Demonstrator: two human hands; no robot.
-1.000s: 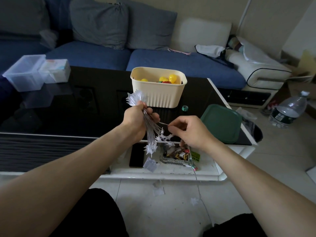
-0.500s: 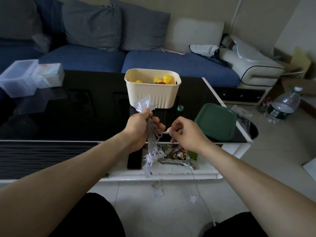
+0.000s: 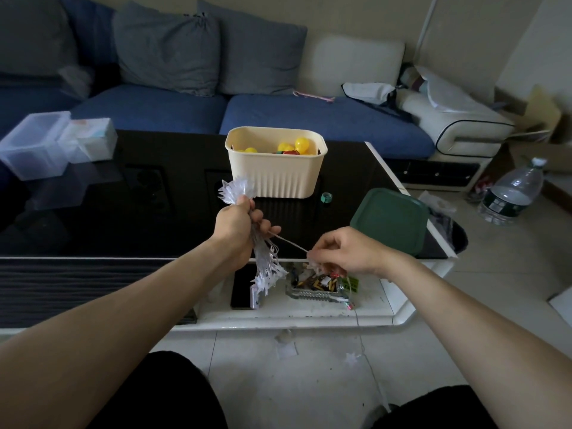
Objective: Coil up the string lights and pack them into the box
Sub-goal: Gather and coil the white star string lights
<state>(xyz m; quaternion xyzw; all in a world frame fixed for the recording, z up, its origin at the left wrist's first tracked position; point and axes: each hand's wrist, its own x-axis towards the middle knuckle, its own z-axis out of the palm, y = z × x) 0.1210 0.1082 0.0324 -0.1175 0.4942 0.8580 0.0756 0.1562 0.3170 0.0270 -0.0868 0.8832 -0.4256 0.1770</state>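
L hand (image 3: 236,226) fist-gripped round the bunched string lights (image 3: 266,264); star bulbs stick out above the fist & hang below it, over the tabletop (image 3: 123,212) front edge. One thin wire runs taut from the bunch rightward to R hand (image 3: 343,250), pinched betw thumb & fingers (image 3: 318,253). Cream box (image 3: 275,168) sits behind the hands w/ yellow items inside. Green lid (image 3: 391,219) at right.

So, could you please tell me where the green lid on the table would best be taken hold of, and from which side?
Probably the near right corner of the green lid: it lies flat and seems to overhang the black table edge there, so fingers could slip underneath. Coming from the right suits the right hand, once it frees the string lights.
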